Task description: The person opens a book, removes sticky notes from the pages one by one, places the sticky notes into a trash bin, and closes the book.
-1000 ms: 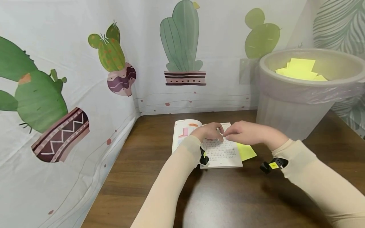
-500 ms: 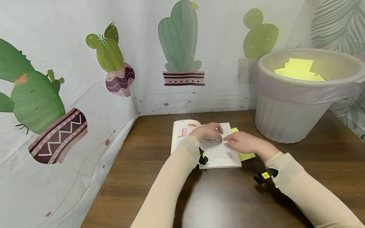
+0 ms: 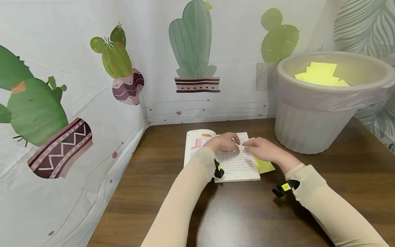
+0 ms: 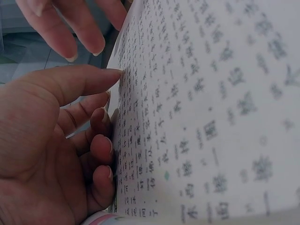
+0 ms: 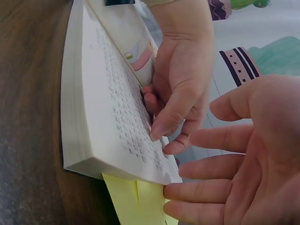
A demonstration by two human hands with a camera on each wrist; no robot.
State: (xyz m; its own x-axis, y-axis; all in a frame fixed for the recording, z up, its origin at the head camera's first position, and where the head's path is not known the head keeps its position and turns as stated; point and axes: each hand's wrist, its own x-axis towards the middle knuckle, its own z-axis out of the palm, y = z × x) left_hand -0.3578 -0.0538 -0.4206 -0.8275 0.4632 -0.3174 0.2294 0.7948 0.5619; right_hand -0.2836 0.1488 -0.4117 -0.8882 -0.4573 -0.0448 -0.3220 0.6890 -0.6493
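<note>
An open book (image 3: 237, 168) with printed text lies on the brown table, a coloured picture on its left page. My left hand (image 3: 226, 141) rests over the right page near the fold. In the left wrist view, the thumb of that left hand (image 4: 40, 126) reaches to the page and its other fingers are loosely bent against it. Across from it, my right hand (image 3: 262, 150) is held at the page's right edge with nothing in its grasp. Its fingers (image 5: 211, 166) are spread and nearly straight. Yellow paper sheets (image 5: 145, 201) stick out from under the book's right side.
At the right rear of the table (image 3: 154, 164) stands a grey waste bin (image 3: 302, 120) with a plastic liner, holding several yellow sheets (image 3: 322, 70). A white cactus-print cloth (image 3: 237, 99) hangs behind and along the left side.
My right hand has come lower and to the left, uncovering more of the bin's base and the yellow paper beside the book. My left hand stays in place over the page.
</note>
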